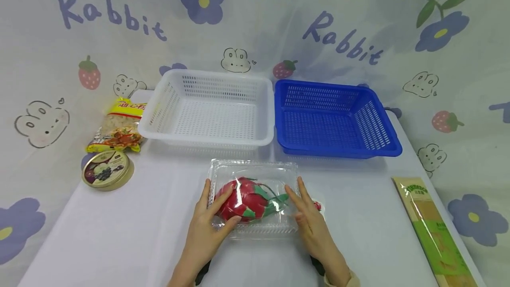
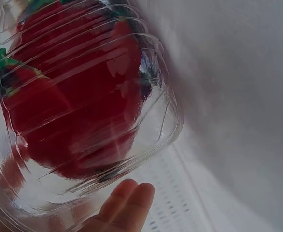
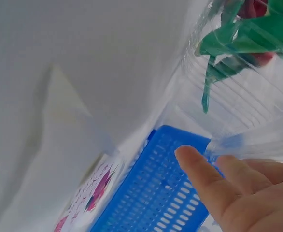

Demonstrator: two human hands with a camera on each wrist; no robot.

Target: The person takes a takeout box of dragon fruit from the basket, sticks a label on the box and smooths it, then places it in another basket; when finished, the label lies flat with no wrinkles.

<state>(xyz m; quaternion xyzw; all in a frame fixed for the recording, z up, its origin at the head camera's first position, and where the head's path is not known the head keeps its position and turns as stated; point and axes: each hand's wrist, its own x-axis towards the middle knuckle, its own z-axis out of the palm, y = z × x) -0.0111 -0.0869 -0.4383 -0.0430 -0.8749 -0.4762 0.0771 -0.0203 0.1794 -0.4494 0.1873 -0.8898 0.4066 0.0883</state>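
A clear plastic clamshell box (image 1: 255, 167) lies on the white table (image 1: 119, 234), front and centre. Inside it is a red dragon fruit (image 1: 249, 198) with green scales. My left hand (image 1: 211, 216) rests against the box's left end, with straight fingers along the side and lid and the thumb at the front edge. My right hand (image 1: 308, 216) presses its straight fingers against the right end. In the left wrist view, the fruit (image 2: 74, 96) fills the box (image 2: 156, 140), with fingertips (image 2: 127, 203) beside it. In the right wrist view, fingers (image 3: 204, 179) lie at the box's edge (image 3: 247, 106).
A white basket (image 1: 159, 123) and a blue basket (image 1: 382, 145) stand side by side behind the box, both with nothing in them. At the left lie a yellow snack bag (image 1: 119, 127) and a round tin (image 1: 106, 169). A long green-and-brown pack (image 1: 434, 229) lies at the right edge.
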